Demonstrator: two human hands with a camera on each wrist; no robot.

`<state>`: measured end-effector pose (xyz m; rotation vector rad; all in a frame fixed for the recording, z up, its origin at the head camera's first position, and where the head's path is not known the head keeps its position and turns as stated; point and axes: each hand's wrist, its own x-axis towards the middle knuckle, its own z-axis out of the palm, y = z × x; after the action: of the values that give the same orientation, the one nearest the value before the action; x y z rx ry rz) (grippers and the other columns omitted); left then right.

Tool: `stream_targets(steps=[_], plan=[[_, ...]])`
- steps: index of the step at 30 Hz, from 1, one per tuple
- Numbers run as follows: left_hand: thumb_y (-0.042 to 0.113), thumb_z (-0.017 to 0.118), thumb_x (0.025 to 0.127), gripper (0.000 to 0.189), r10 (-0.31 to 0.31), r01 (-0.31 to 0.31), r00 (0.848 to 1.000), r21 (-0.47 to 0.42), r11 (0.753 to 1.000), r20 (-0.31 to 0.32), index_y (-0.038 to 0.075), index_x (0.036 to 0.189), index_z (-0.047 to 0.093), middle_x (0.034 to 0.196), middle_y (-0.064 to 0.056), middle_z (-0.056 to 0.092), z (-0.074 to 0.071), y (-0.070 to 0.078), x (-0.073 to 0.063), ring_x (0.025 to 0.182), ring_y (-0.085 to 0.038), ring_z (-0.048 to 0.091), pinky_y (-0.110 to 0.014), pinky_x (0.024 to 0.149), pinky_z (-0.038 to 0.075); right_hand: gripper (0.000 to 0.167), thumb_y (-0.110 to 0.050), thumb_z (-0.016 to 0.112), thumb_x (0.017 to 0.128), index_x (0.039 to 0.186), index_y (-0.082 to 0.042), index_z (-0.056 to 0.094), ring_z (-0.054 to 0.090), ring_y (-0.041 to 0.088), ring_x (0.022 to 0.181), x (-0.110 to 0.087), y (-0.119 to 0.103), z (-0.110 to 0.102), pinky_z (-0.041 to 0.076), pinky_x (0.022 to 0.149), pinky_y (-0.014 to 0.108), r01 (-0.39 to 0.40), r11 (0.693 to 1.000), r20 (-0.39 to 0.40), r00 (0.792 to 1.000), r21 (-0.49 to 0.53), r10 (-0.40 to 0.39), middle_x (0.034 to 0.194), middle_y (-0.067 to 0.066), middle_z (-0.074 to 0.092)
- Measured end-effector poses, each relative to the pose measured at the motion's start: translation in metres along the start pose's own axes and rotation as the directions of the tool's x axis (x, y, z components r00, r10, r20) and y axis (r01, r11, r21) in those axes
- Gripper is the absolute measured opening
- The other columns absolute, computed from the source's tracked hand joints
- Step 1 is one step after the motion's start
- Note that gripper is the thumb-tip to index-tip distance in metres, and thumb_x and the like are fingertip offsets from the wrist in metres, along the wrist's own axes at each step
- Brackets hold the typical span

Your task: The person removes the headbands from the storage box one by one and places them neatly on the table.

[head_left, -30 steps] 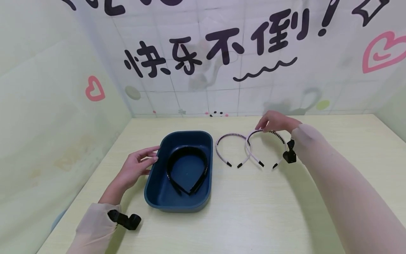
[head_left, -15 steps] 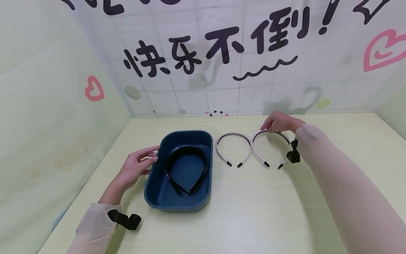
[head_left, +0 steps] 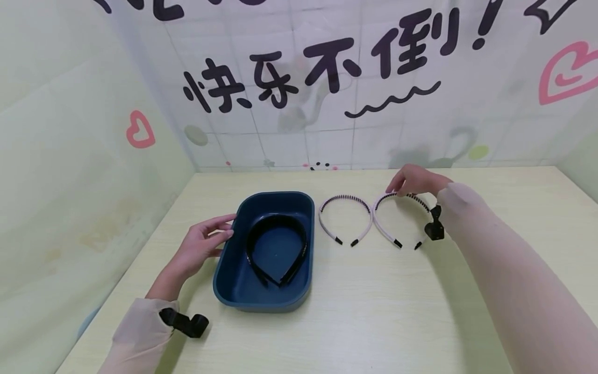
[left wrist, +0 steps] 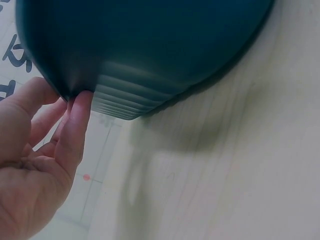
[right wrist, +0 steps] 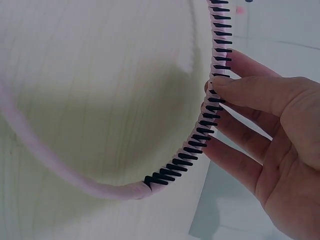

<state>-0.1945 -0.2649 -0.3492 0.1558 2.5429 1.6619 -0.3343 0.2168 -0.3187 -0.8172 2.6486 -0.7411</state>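
1. Lilac and toothed along its crown, a headband (right wrist: 125, 192) is on the right side of the tabletop (head_left: 364, 301), tips towards the person; whether it lies flat or slightly lifted, I cannot tell.
2. At the crown, the right grip (head_left: 415, 179) pinches it between thumb and fingers, probably because that spot controls the whole curve.
3. Just beside it, a second headband (head_left: 345, 197) faces likewise, perhaps so neither tangles.
4. Further left, a blue box (head_left: 268, 307) contains black headwear (head_left: 279, 220), its raised walls seemingly hemming it in.
5. Against the box's left side, the left grip (head_left: 198, 244) lies with fingers extended, probably steadying it.
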Motion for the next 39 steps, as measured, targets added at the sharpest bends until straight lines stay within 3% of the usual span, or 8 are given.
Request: stream_targets(steps=[9,22,39], plan=[[0.028,0.057,0.091,0.048,0.004,-0.004,1.0,0.005,1.0,0.001,0.01,0.134,0.047,0.108,-0.015,0.047,0.0,0.0,0.0,0.089,-0.011,0.058,-0.033,0.068,0.053,0.026,0.011,0.06,0.074,0.098,0.007,0.068,0.057,0.023,0.083,0.002,0.005,0.005,0.046,0.067,0.028,-0.031,0.999,0.022,0.999,0.012,0.031,0.091,0.018,0.066],[0.026,0.057,0.092,0.047,0.004,-0.004,1.0,-0.004,1.0,0.001,0.01,0.134,0.047,0.107,-0.015,0.047,-0.001,0.0,0.001,0.09,-0.01,0.058,-0.033,0.068,0.053,0.024,0.011,0.061,0.075,0.097,0.005,0.07,0.06,0.024,0.084,0.004,0.01,0.011,0.047,0.071,0.031,0.018,0.999,0.002,1.0,-0.031,-0.018,0.089,0.016,0.067],[0.027,0.057,0.091,0.047,0.002,-0.002,1.0,-0.015,1.0,-0.001,0.009,0.134,0.047,0.107,-0.015,0.047,-0.001,0.0,0.001,0.09,-0.011,0.058,-0.033,0.068,0.053,0.025,0.007,0.061,0.079,0.103,0.005,0.067,0.057,0.024,0.084,0.002,0.005,0.011,0.046,0.067,0.03,-0.013,1.0,0.036,0.999,-0.022,0.014,0.095,0.019,0.065]])
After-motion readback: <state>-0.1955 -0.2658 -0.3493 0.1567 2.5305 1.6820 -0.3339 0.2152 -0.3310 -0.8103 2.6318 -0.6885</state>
